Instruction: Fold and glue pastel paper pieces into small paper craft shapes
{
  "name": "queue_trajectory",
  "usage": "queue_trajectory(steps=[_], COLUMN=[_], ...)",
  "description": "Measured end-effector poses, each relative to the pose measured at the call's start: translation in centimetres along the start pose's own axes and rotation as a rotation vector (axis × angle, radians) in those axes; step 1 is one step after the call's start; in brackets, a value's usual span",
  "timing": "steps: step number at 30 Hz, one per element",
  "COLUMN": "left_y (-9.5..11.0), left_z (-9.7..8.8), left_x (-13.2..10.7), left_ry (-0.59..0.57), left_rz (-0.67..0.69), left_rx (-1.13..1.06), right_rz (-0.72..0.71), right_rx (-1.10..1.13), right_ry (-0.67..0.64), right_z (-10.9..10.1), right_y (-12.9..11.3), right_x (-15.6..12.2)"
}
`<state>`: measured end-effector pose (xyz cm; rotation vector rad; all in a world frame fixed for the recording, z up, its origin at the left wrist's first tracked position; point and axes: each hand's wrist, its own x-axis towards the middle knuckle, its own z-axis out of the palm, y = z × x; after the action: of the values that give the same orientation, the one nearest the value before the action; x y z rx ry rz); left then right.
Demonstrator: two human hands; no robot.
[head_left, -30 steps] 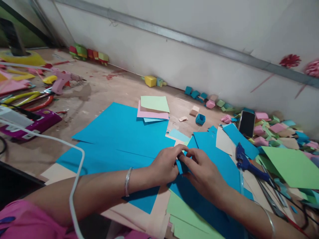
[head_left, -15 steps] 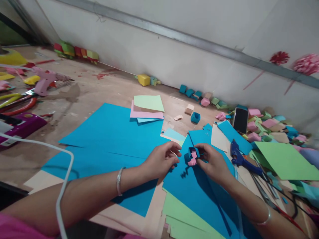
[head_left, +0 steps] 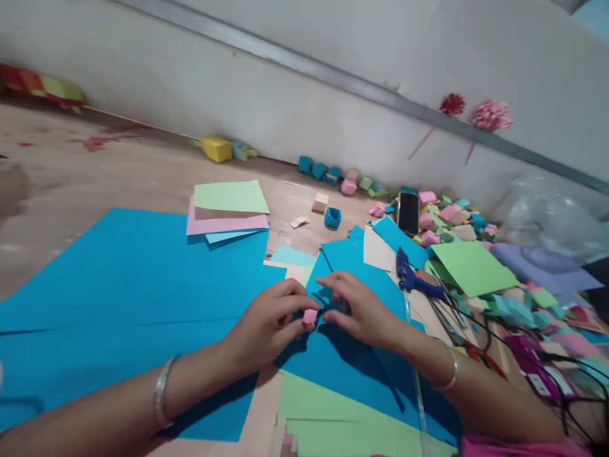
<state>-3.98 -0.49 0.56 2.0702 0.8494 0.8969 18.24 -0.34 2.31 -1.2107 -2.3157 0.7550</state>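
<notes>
My left hand (head_left: 273, 324) pinches a small pink folded paper piece (head_left: 310, 316) between thumb and fingers. Whether the little blue paper box is also in that grip, I cannot make out. Close on its right, my right hand (head_left: 364, 311) has thumb and fingers apart, with nothing visible between them. Both hands are over the blue paper sheet (head_left: 354, 260) on the right, and the left forearm crosses a larger blue sheet (head_left: 143, 266). Beyond the hands stand another open blue paper box (head_left: 332, 218) and a peach paper box (head_left: 320, 202).
A blue glue gun (head_left: 413, 276), scissors (head_left: 480, 358) and a phone (head_left: 408, 212) lie on the right near a pile of folded paper pieces (head_left: 450, 216). Green sheets (head_left: 342, 412) lie in front. Small cut papers (head_left: 231, 197) are stacked back left. Paper shapes line the wall.
The pink paper piece has passed from beside my right hand into my left hand's pinch. My right hand has let go and opened. The view has swung right.
</notes>
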Motion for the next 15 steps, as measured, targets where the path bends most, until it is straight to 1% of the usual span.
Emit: queue_trajectory(steps=[2, 3, 5, 6, 8, 10, 13, 15], left_y=[-0.2, -0.2, -0.3, -0.3, -0.3, -0.1, 0.0, -0.1], left_z=[-0.2, -0.2, -0.3, -0.4, -0.4, -0.5, -0.7, -0.8], left_x=[0.2, 0.3, 0.4, 0.5, 0.7, 0.9, 1.2, 1.2], left_ry=[0.011, 0.015, 0.029, 0.037, 0.053, 0.054, 0.059, 0.077], left_rz=[-0.046, -0.066, -0.1, -0.114, -0.141, -0.174, -0.209, -0.195], left_rx=[-0.047, -0.064, -0.082, -0.083, -0.082, -0.087, -0.086, -0.054], right_rz=[0.019, 0.055, 0.221, 0.323, 0.398, 0.44, 0.506, 0.538], right_rx=[-0.136, -0.261, -0.592, -0.729, -0.773, -0.78, -0.754, -0.709], right_ry=[0.081, 0.12, 0.198, 0.175, 0.155, 0.149, 0.196, 0.252], right_z=[-2.3, -3.6, -6.0, -7.0, -8.1, -8.2, -7.8, -8.1], right_y=[1.7, 2.9, 5.7, 7.1, 9.6, 11.3, 12.6, 12.9], right_x=[-1.7, -2.9, -5.5, -6.8, -8.8, -10.0, -10.4, -10.4])
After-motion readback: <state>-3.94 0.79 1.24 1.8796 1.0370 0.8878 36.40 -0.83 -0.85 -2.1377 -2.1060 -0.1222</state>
